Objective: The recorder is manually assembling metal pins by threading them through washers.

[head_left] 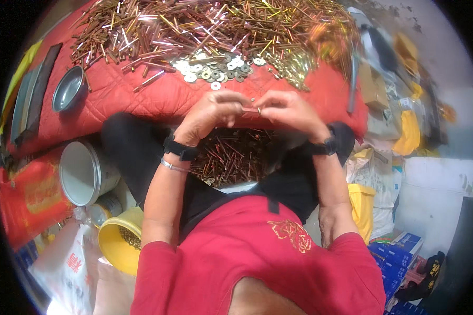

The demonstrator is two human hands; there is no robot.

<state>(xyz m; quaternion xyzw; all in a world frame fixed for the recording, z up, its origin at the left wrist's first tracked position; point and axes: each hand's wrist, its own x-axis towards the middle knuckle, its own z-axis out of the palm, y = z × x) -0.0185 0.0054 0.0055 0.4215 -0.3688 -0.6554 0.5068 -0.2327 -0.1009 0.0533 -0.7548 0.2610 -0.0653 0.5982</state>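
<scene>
Red shirt (257,252) with a gold motif sits nearest the camera, above dark trousers (136,163). Past it, 2 bare forearms reach forward, each with a black wristband, and a silvery bracelet (174,166) circles the left forearm. The left hand (213,111) and right hand (289,109) meet near the front edge of a red quilted cover (157,102). Between them is a thin rod (250,109), reddish and roughly level. The left fingers pinch its left end; the right fingers are drawn narrow around its right end, where a tiny yellowish spot is too small to make out.

Just beyond the hands lies a cluster of flat washers (215,73), with 1 washer slightly apart on the near side. Small brass-coloured pieces (297,73) lie to the right of the cluster. Behind spreads a broad heap of metal rods (210,31), coppery and tangled. At the cover's left side rests a metal bowl (69,90).

Between the legs, below the hands, are more loose rods (228,160). On the left stand a pale bucket (79,173) and a yellow bucket (113,247) holding small brownish pieces. Blue boxes (397,262) sit at the lower right.
</scene>
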